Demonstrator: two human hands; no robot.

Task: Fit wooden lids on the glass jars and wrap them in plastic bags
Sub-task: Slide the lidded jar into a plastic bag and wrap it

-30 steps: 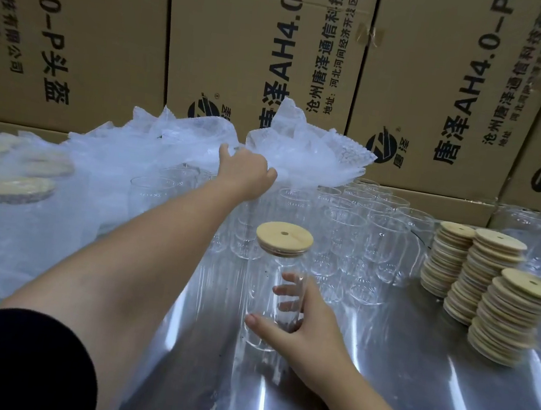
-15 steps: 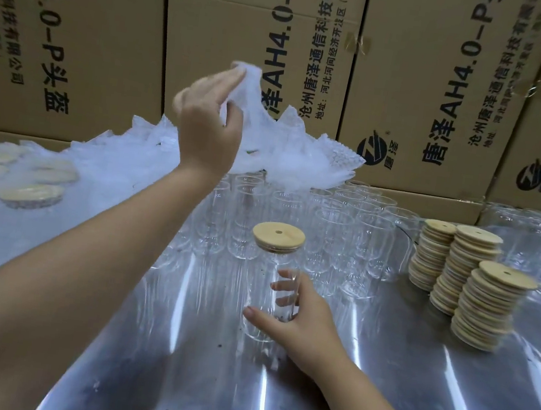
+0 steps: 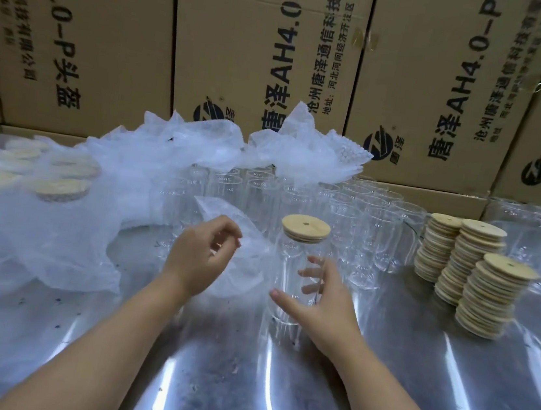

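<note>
Glass jar (image 3: 291, 275) stands upright (wooden lid (image 3: 305, 228) on top), right hand (image 3: 322, 299) wrapped around it; left hand (image 3: 203, 254) pinches 1 plastic bag (image 3: 248, 263).

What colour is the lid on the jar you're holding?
Pale bamboo tan with a small dark hole in the centre, on the wooden lid; head view.

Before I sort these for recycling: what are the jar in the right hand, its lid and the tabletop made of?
The clear cylindrical jar looks like glass: see-through, with glints. Its round tan lid looks like wood or bamboo: matt, with a small centre hole. The shiny grey tabletop appears to be polished metal, since it mirrors streaks of light.
</note>
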